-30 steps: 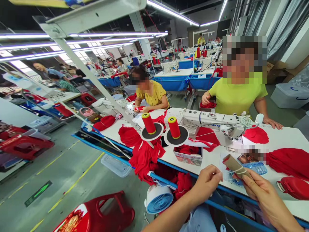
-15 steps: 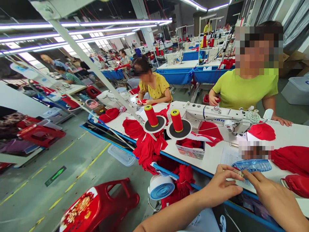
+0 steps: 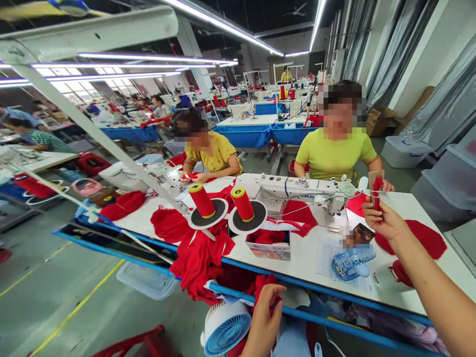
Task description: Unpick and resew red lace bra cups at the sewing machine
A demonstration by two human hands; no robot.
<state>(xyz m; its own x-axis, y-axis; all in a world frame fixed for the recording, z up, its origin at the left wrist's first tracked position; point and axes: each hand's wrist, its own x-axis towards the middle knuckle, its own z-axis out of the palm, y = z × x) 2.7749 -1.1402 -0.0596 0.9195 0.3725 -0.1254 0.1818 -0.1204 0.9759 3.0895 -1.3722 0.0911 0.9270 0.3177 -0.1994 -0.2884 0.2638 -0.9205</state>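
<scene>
My right hand (image 3: 385, 218) is raised over the right part of the sewing table, its fingers closed on a small red strip (image 3: 377, 193). A flat, clear brownish piece shows behind the strip's top. Low in the middle, my left hand (image 3: 265, 317) has its fingers bent and thumb apart, with nothing seen in it. Red fabric (image 3: 203, 255) hangs over the table edge just beyond that hand. Below my right hand, a clear blue plastic bottle (image 3: 353, 260) lies on a printed sheet (image 3: 323, 258). A white sewing machine (image 3: 275, 188) stands behind.
Two red thread cones (image 3: 243, 206) stand on holders beside a slanting white pole (image 3: 92, 134). A small box (image 3: 269, 248) holds red pieces. A blue-white fan (image 3: 226, 329) is below the table edge. Across the table sit a person in yellow (image 3: 215, 153) and one in lime green (image 3: 336, 156).
My hands were close together near the bottle. Now they are apart: the right is raised with the red strip, the left lower and further left. The view has turned right.
</scene>
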